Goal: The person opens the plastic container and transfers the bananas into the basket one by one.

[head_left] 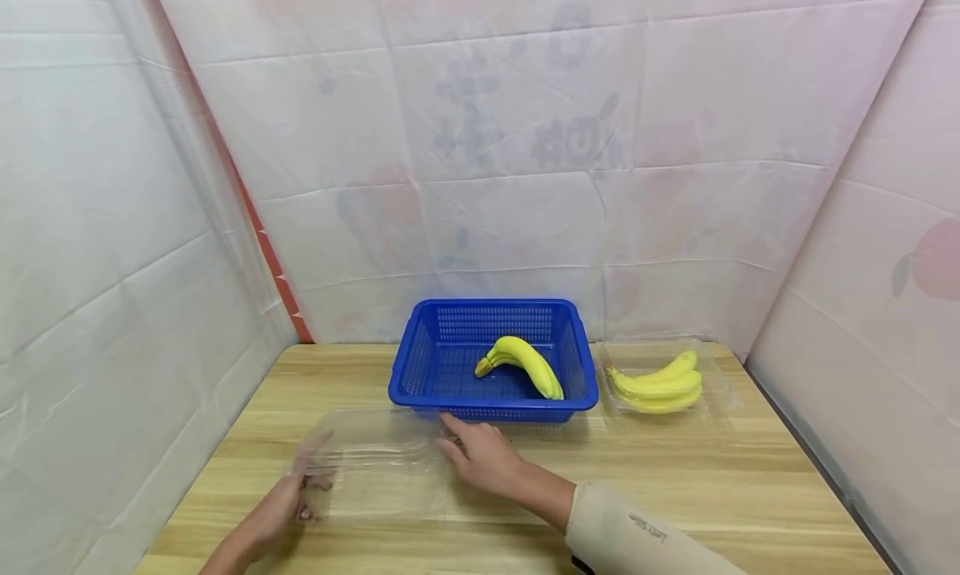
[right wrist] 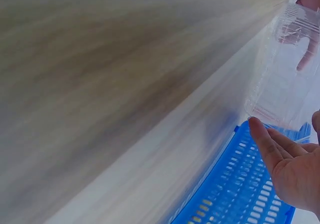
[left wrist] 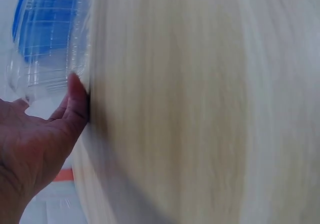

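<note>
Clear plastic tray (head_left: 375, 462) lies between hands: left hand (head_left: 288, 504) grips left end, right hand (head_left: 480, 458) rests flat on right edge, fingers straight.

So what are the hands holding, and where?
The left hand grips the clear plastic container at its left end. The right hand touches its right end with straight fingers.

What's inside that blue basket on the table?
The blue basket holds one bunch of yellow bananas, lying right of its middle. The near wall hides a strip of the floor, so anything small there cannot be seen.
</note>
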Motion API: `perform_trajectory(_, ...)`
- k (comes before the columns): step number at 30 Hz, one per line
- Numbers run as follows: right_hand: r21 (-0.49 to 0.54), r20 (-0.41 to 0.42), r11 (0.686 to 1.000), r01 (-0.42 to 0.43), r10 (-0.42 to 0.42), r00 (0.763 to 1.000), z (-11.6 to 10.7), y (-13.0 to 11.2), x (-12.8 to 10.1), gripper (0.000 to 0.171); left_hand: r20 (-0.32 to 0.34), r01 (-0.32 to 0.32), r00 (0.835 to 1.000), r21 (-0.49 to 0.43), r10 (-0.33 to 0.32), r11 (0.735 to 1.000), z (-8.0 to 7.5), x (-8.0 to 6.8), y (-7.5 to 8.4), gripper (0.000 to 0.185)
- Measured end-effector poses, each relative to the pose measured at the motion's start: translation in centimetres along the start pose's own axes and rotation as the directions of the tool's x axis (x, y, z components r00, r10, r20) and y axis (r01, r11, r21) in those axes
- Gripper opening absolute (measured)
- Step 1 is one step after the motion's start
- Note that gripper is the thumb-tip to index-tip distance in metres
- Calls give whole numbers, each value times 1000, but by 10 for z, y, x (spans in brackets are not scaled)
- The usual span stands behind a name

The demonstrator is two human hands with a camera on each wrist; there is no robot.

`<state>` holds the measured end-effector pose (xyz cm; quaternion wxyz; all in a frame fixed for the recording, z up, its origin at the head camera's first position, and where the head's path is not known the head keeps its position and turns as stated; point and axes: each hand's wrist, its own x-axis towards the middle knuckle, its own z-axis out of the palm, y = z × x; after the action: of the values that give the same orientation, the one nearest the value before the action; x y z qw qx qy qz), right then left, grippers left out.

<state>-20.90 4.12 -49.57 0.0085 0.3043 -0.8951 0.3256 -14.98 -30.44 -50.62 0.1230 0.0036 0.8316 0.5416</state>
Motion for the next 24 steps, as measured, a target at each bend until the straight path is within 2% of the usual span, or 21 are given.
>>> perform_trajectory(4, 13, -25, 1000, 1, -1, 1000, 7, -6, 8, 50, -60, 12, 998, 49, -9, 999, -8, 1, -4, 63)
perform_trajectory(10, 31, -70, 1000, 1, 1, 998, 22, -17, 22, 43, -112, 33, 993, 110, -21, 993, -21, 3, -11, 64)
perform_trajectory(16, 56, -108, 998, -29, 35, 994, 36, -30, 34, 41, -150, -22, 987, 179, 50, 984, -36, 6, -19, 61)
perform_trajectory(21, 151, -127, 987, -59, 79, 989, 47, -43, 42, 38, -166, -33, 984, 207, 69, 978, -51, 7, -28, 61)
perform_trajectory(24, 232, -129, 967, -103, 135, 982, 55, -51, 48, 44, -173, -39, 982, 234, 81, 972, -61, 7, -32, 60)
